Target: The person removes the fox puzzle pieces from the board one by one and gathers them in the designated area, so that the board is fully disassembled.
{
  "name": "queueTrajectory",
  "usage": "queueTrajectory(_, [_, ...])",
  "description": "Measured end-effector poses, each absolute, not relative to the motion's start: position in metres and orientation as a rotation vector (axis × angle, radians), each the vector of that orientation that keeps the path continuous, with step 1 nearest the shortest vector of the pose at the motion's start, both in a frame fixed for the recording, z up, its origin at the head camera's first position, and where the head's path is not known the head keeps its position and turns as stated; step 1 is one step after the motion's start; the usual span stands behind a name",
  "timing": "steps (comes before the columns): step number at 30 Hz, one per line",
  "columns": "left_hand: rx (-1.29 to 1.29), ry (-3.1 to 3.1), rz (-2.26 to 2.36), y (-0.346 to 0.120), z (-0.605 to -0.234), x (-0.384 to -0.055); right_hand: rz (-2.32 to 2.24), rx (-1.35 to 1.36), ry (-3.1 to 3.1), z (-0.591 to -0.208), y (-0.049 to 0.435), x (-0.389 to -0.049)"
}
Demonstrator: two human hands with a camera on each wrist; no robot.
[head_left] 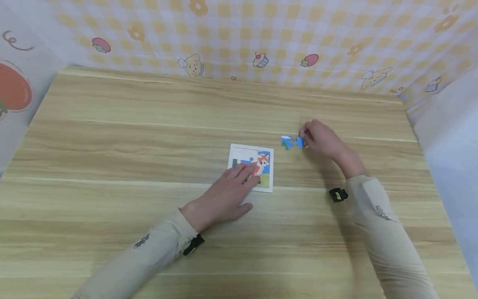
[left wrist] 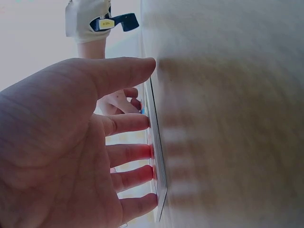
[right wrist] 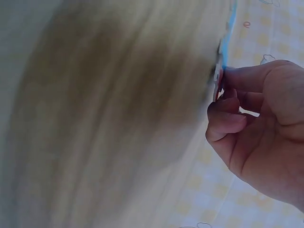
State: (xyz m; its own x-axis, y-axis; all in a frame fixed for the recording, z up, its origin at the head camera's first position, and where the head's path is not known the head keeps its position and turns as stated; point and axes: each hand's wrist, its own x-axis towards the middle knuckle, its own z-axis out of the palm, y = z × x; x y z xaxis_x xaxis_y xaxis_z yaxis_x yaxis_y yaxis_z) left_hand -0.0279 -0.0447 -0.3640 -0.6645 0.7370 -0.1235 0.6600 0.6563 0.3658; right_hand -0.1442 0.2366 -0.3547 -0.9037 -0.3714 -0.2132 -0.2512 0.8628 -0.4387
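Note:
A square jigsaw puzzle board (head_left: pixel 252 146) with a white frame lies mid-table, a fox picture (head_left: pixel 263 159) partly filled in. Its upper left part shows bare white. My left hand (head_left: pixel 224 195) rests its outstretched fingertips on the board and covers the lower left of the picture. In the left wrist view the fingers (left wrist: pixel 130 152) touch the board's top face. Right of the board, my right hand (head_left: pixel 322 139) pinches a puzzle piece (right wrist: pixel 218 80) between thumb and fingers; its picture is mostly hidden. Beside that hand lies a blue puzzle piece (head_left: pixel 299 142).
Another puzzle piece (head_left: pixel 286 142), blue with green and white, lies between the board and the right hand. The wooden table (head_left: pixel 130 158) meets a yellow checked cloth wall (head_left: pixel 231 37) at the back. White panels stand at both sides.

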Motion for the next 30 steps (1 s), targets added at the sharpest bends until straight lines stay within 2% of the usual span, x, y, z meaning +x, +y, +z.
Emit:
queueTrajectory(10, [1.137,2.613,0.427,-0.043,-0.362,-0.029,-0.637,-0.448,2.777,-0.359,0.241,-0.142])
queueTrajectory(17, [1.131,2.602,0.433,-0.042,-0.363,-0.028,-0.678,-0.44,2.869,-0.349,0.248,-0.137])
queueTrajectory(23, [1.112,2.617,0.405,-0.043,-0.359,-0.027,-0.61,-0.632,2.954,-0.331,0.238,-0.133])
queueTrajectory(30, [1.1,2.645,0.341,-0.042,-0.357,-0.027,-0.587,-0.9,2.777,-0.323,0.196,-0.12])
